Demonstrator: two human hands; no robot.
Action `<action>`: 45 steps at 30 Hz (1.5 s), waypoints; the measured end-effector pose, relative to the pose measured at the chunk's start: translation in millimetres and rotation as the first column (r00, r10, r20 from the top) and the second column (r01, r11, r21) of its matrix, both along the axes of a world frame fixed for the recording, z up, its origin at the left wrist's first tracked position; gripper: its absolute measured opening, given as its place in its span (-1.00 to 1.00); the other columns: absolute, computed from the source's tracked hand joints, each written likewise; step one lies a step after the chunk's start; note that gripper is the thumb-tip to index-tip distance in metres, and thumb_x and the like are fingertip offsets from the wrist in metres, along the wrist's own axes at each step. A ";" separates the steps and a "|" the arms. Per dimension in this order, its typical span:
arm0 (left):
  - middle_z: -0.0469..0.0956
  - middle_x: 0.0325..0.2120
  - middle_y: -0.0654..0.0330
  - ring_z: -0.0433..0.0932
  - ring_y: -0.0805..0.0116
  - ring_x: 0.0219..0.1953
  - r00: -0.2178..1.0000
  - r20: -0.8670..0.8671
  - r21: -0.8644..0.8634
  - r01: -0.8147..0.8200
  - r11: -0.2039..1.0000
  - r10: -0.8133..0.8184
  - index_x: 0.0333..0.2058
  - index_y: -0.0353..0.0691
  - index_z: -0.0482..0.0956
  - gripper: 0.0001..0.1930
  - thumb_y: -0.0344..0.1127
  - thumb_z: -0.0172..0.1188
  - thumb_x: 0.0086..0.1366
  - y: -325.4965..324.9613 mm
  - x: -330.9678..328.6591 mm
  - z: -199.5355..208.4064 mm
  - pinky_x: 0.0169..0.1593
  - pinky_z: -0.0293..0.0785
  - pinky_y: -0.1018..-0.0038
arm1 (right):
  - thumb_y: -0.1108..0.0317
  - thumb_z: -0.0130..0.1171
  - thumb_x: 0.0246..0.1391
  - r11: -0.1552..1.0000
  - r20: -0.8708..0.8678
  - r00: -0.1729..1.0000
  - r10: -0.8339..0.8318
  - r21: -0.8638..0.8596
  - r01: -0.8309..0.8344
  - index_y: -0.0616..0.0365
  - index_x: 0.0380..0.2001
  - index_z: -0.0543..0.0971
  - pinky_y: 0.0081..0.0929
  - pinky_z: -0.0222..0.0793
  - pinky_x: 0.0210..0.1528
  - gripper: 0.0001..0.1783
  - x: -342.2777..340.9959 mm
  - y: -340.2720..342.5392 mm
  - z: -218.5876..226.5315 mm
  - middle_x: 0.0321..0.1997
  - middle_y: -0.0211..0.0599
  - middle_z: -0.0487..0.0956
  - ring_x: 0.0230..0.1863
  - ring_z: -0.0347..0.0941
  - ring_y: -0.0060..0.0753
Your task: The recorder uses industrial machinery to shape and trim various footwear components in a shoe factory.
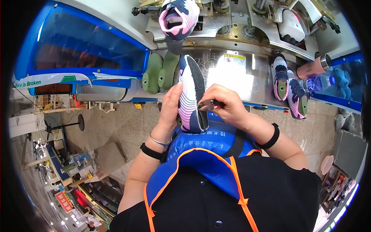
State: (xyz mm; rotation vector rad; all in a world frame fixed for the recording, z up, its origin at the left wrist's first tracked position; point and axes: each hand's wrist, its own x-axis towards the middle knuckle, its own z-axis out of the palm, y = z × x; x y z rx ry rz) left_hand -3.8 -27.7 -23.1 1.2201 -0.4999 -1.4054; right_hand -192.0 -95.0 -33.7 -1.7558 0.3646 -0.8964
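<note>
The left hand's (170, 110) fingers are wrapping around the back of a pink, white and navy shoe (191, 94), holding it upright at chest height (sole edge turned rightward). The right hand's (226, 104) fingers are pinching a small dark tool (208, 104) against its lower edge. Two green shoe forms (160, 71) are leaning on the steel worktop (232, 77) behind

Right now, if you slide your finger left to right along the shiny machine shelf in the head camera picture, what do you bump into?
Two green shoe forms → the pink and navy shoe held in the left hand → the right hand → a pair of pink and navy shoes → a pinkish flask → a clear water bottle.
</note>
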 end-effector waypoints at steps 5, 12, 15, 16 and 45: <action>0.60 -0.21 0.19 0.58 0.51 -0.24 0.998 -0.019 0.023 0.058 0.998 -0.058 -0.01 -0.33 0.47 -0.55 -0.03 -0.07 0.45 3.4 8.1 -13.3 -0.14 0.52 0.59 | 0.69 0.24 -0.11 0.996 0.044 0.998 0.036 0.076 -0.040 0.21 -0.33 0.56 -0.54 0.38 -0.20 -0.77 11.1 3.8 -17.0 -0.27 -0.30 0.50 -0.24 0.46 -0.42; 0.60 -0.21 0.18 0.59 0.50 -0.24 0.999 -0.038 0.067 0.034 0.997 -0.032 0.01 -0.31 0.47 -0.56 -0.02 -0.07 0.45 2.0 7.2 -17.8 -0.15 0.54 0.57 | 0.59 0.30 -0.07 0.983 0.116 0.993 -0.004 0.185 -0.017 0.23 -0.34 0.55 -0.53 0.35 -0.16 -0.81 15.6 9.6 -19.7 -0.28 -0.31 0.48 -0.21 0.43 -0.42; 0.60 -0.23 0.20 0.58 0.52 -0.26 0.996 -0.089 0.066 0.037 0.997 -0.031 -0.03 -0.31 0.50 -0.58 -0.05 -0.03 0.44 -1.9 13.3 -32.7 -0.16 0.52 0.59 | 0.58 0.29 -0.05 0.994 0.109 0.994 -0.010 0.111 -0.003 0.22 -0.33 0.55 -0.52 0.34 -0.18 -0.82 22.5 0.1 -32.9 -0.29 -0.29 0.48 -0.23 0.42 -0.39; 0.60 -0.24 0.21 0.57 0.55 -0.27 0.989 -0.144 0.079 0.029 0.996 -0.017 -0.05 -0.33 0.51 -0.58 -0.05 -0.01 0.43 -3.4 13.6 -35.6 -0.17 0.51 0.62 | 0.58 0.29 -0.05 0.994 0.108 0.994 -0.007 0.109 -0.005 0.22 -0.33 0.55 -0.52 0.34 -0.18 -0.82 23.7 1.6 -34.2 -0.29 -0.29 0.48 -0.23 0.42 -0.39; 0.58 -0.13 0.14 0.58 0.48 -0.17 0.977 -0.210 0.143 0.009 0.990 0.022 0.04 -0.38 0.47 -0.55 -0.08 0.04 0.41 2.6 21.8 -52.8 -0.08 0.52 0.56 | 0.17 0.03 0.29 0.172 0.259 0.964 0.066 0.948 -0.267 0.09 -0.29 0.42 -0.76 -0.13 -0.71 -0.78 5.1 -1.1 -22.7 -0.56 -0.61 0.30 -0.67 -0.04 -0.82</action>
